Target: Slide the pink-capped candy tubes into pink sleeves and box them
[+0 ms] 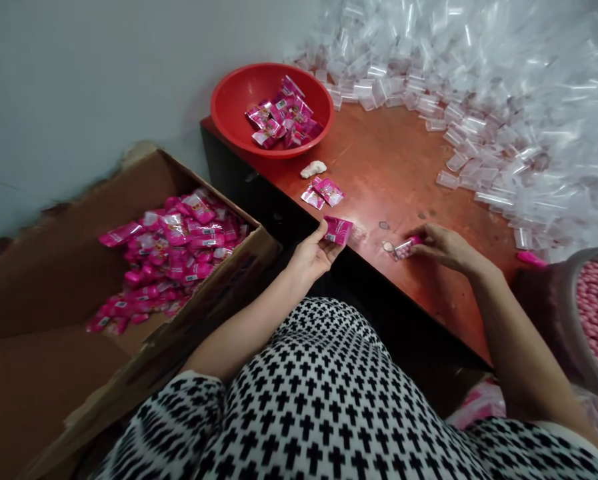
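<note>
Near the table's front edge, my left hand (pixel 316 255) pinches a pink printed packet (pixel 337 231) between thumb and fingers. Over the tabletop, my right hand (pixel 441 245) is closed on a small clear tube (pixel 403 249) with pink beads inside and a pink end under my fingers. The tube lies tilted, its clear end toward the left hand. Just beyond the left hand, two flat pink packets (pixel 329 191) overlap on the table, beside a crumpled white lump (pixel 313 169).
A red basin (pixel 223 120) holds several filled pink packets. Many clear plastic tubes (pixel 471 127) are heaped across the back and right of the reddish table (pixel 379 153). A cardboard box (pixel 219 293) on the left contains pink packets. At right stands a tub (pixel 573 293) of pink beads.
</note>
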{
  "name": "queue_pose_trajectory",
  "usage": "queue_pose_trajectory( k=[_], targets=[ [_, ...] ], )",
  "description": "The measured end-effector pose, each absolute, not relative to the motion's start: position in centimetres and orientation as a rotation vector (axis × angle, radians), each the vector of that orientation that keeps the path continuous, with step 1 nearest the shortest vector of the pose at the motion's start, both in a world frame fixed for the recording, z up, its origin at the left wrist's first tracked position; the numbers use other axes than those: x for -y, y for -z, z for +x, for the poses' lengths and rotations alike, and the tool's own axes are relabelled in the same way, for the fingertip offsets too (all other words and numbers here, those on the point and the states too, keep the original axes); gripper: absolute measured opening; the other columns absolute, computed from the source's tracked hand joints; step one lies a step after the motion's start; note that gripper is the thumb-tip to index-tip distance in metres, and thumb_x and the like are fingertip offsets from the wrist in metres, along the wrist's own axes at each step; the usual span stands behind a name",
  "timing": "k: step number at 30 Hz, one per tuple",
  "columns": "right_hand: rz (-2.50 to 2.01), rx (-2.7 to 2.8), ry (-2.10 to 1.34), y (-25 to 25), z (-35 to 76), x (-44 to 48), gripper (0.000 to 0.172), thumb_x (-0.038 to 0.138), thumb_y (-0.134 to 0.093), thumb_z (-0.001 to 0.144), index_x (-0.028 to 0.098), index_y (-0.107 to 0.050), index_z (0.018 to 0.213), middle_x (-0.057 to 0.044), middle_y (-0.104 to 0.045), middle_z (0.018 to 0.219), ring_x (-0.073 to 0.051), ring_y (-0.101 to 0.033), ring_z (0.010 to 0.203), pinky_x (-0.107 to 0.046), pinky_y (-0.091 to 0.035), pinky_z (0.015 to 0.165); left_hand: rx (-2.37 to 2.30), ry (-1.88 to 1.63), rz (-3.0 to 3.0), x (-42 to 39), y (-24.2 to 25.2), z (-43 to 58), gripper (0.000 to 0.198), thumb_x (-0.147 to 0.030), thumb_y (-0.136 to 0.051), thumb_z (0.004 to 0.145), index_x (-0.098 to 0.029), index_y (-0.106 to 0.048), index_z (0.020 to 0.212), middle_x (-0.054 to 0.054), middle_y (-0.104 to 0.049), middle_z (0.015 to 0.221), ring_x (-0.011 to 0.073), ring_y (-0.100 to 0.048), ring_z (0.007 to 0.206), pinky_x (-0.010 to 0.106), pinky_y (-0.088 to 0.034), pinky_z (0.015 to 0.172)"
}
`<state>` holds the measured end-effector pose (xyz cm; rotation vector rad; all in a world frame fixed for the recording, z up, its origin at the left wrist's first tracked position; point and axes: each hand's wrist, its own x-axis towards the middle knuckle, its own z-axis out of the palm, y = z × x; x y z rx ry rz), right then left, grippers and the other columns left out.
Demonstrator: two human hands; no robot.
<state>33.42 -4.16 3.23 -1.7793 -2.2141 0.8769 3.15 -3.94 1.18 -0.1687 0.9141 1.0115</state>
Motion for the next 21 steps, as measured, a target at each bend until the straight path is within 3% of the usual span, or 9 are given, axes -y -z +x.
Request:
queue_pose_trajectory(
  k=[4, 8, 21],
  targets=[
    [-1.769, 1.566, -1.196, -2.7, 30.4, 7.1, 0.041, 0.050, -0.074, 0.066, 0.016, -0.061, 0.085, -0.002, -0.066, 0.070, -0.013, -0.057, 0.054, -0.027, -0.047, 0.051, -0.890, -1.018, -0.170, 3.9, -1.1, 3.3, 0.015, -0.025, -0.071, 0.076, -0.014, -0.062, 0.076, 0.003, -0.067, 0.071, 0.0117, -0.065, 0.061, 0.022, -0.057, 0.058],
    [-1.591, 1.058, -1.216, -3.0, 25.2, 9.6, 0.035, 0.044, -0.077, 0.064, 0.017, -0.059, 0.077, 0.002, -0.062, 0.059, -0.009, -0.052, 0.043, -0.023, -0.046, 0.040, -0.895, -1.034, -0.180, 4.1, -0.9, 3.7, 0.012, -0.024, -0.067, 0.080, -0.014, -0.062, 0.075, 0.003, -0.067, 0.071, 0.0116, -0.065, 0.062, 0.022, -0.057, 0.059],
    [-1.519, 1.029, -1.089, -3.8, 19.7, 11.1, 0.033, 0.040, -0.078, 0.065, 0.018, -0.062, 0.084, 0.004, -0.060, 0.066, -0.006, -0.052, 0.046, -0.019, -0.049, 0.038, -0.876, -1.014, -0.128, 4.6, -1.2, 4.6, 0.012, -0.023, -0.064, 0.082, -0.012, -0.064, 0.078, 0.004, -0.067, 0.069, 0.0125, -0.065, 0.062, 0.023, -0.057, 0.059]
  ],
)
